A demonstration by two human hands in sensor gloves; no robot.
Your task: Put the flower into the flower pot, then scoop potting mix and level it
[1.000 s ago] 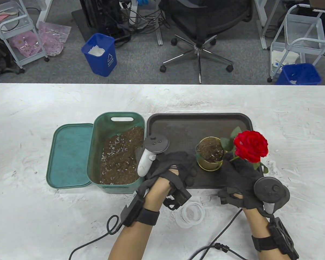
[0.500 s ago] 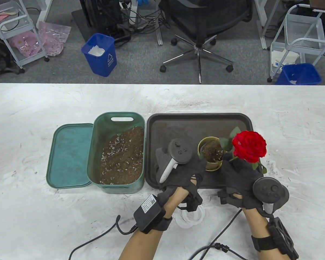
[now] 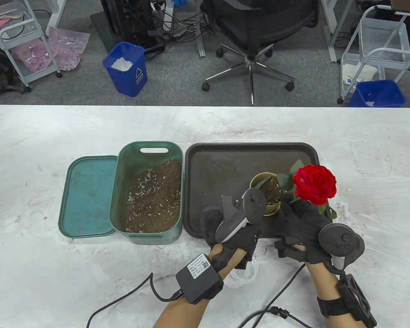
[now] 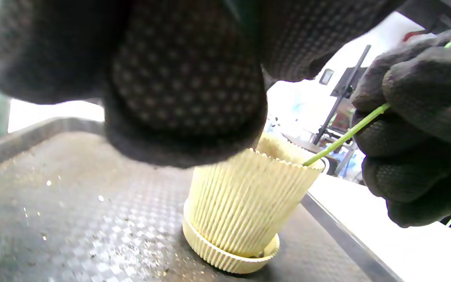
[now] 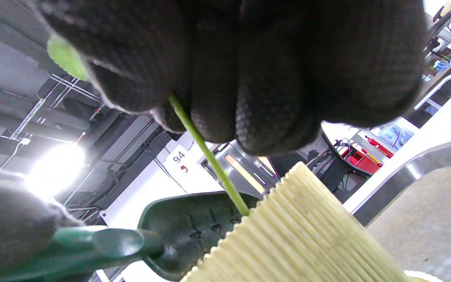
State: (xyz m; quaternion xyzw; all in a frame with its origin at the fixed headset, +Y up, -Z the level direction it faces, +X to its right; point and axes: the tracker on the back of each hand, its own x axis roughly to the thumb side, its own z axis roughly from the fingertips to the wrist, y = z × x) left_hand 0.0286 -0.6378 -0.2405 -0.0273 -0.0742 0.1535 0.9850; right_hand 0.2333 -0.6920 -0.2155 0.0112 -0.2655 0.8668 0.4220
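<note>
A ribbed cream flower pot stands on the dark tray, with potting mix inside. My right hand pinches the green stem of the red rose, and the stem's lower end goes into the pot. My left hand is just left of the pot, its tracker partly covering it. It grips the handle of a green scoop, whose blade sits at the pot's rim. In the left wrist view my left glove hangs over the pot.
A green bin of potting mix stands left of the tray, its teal lid beside it. A clear plastic ring lies near the table's front edge, between my wrists. Cables trail off both forearms.
My left hand has swung right from the green bin across the tray to the pot, carrying the scoop. My right hand and the rose have barely moved.
</note>
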